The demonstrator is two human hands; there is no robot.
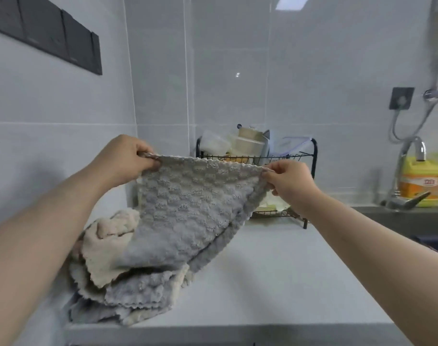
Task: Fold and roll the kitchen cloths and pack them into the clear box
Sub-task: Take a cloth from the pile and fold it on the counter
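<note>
Left hand [128, 159] and right hand [289, 183] each pinch a top corner of the cloth [188, 208].
The left hand is a little higher, its back toward the camera, fingers curled over its corner; the right hand pinches its corner between thumb and fingers. The hands are well apart, with the top edge stretched between them. Both bare forearms reach forward from the lower corners of the view.

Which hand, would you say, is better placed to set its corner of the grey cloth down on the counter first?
Probably the right hand: it pinches the grey waffle-textured cloth over bare grey countertop, while the left hand is above the heaped beige and grey cloths.
</note>
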